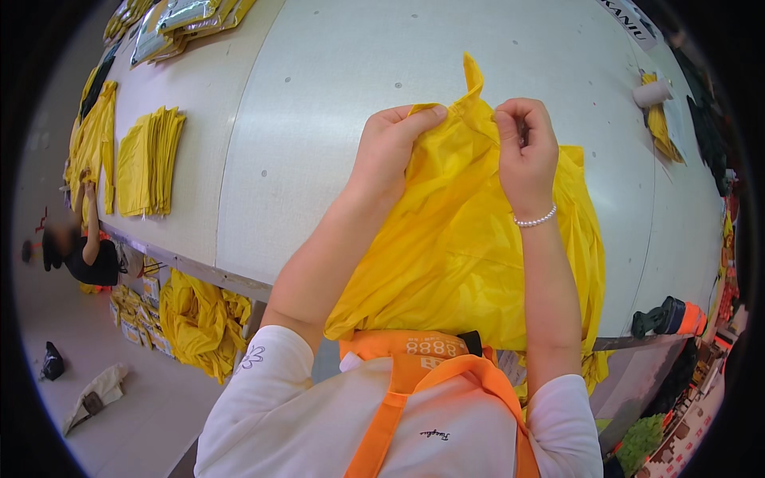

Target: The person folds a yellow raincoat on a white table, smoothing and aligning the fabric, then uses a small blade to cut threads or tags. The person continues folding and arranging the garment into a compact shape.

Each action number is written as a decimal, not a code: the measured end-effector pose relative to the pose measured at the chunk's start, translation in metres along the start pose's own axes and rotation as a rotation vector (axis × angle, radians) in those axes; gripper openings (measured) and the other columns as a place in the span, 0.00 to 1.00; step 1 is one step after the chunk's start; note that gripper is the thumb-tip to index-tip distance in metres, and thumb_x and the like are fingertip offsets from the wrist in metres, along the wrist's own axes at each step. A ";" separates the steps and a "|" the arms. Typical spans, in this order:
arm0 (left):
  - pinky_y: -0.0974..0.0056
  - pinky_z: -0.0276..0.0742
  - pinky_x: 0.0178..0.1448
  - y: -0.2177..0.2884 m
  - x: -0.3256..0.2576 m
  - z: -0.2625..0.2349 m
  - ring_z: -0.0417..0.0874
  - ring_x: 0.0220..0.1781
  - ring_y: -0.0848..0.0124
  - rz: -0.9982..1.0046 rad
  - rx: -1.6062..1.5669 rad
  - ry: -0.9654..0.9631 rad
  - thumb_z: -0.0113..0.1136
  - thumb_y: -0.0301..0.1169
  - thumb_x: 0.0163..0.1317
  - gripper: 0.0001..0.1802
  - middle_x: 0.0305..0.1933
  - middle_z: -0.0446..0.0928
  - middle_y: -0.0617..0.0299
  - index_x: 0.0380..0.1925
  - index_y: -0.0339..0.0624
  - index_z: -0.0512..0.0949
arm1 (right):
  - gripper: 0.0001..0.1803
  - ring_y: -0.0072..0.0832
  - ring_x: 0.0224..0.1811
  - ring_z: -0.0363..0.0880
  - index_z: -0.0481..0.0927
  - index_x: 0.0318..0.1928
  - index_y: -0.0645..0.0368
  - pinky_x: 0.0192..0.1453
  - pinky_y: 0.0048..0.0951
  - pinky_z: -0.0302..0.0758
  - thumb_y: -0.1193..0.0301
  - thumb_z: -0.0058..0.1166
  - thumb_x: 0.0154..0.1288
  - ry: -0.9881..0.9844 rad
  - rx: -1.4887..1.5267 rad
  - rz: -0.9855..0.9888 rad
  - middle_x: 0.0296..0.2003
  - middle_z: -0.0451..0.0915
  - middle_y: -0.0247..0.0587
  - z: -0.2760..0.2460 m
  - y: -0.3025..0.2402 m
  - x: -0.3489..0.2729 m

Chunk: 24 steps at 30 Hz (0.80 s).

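A yellow garment of thin, shiny fabric (454, 215) hangs from both my hands and drapes over the table's near edge against my orange apron (390, 342). My left hand (390, 143) pinches its upper edge between thumb and fingers. Just to the right, my right hand (527, 147) grips the same edge with curled fingers; a white bead bracelet (535, 217) circles that wrist. A narrow pointed end of the cloth sticks up between the two hands. What kind of garment it is, I cannot tell.
On the pale table (319, 72), a folded yellow stack (151, 159) lies left, with bagged packs (183, 28) behind. A white spool (652, 94) is far right. A dark and orange item (677, 316) sits at the right edge. At far left another person (92, 251) handles yellow cloth.
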<state>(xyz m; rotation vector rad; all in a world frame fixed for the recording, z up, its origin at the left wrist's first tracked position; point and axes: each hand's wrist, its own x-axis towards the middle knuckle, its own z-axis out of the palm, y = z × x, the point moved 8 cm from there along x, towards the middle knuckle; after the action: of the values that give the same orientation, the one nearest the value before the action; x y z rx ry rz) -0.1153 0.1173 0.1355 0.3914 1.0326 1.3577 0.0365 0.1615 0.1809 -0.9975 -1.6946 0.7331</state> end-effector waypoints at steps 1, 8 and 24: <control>0.73 0.72 0.34 -0.001 0.001 -0.001 0.77 0.29 0.78 0.002 -0.005 -0.009 0.58 0.30 0.58 0.09 0.28 0.79 0.61 0.27 0.32 0.78 | 0.07 0.18 0.25 0.69 0.73 0.33 0.62 0.28 0.19 0.68 0.86 0.54 0.55 -0.046 -0.017 -0.041 0.32 0.72 0.33 0.004 -0.011 -0.001; 0.73 0.73 0.37 -0.001 0.002 0.002 0.78 0.32 0.77 0.073 0.175 -0.080 0.57 0.29 0.59 0.10 0.32 0.79 0.61 0.33 0.31 0.78 | 0.10 0.18 0.26 0.69 0.73 0.33 0.61 0.28 0.18 0.66 0.87 0.53 0.52 -0.161 0.030 -0.177 0.33 0.71 0.33 0.019 -0.029 0.000; 0.74 0.70 0.31 0.000 0.002 0.003 0.74 0.27 0.81 0.091 0.143 -0.062 0.58 0.29 0.57 0.09 0.26 0.77 0.65 0.30 0.31 0.80 | 0.08 0.29 0.32 0.73 0.69 0.42 0.60 0.36 0.24 0.73 0.77 0.52 0.62 -0.178 -0.031 -0.026 0.38 0.71 0.39 0.012 -0.012 -0.020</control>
<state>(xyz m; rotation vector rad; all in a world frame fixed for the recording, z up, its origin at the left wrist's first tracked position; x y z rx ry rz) -0.1134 0.1200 0.1365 0.5902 1.0738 1.3482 0.0249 0.1378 0.1784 -0.9527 -1.8740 0.8002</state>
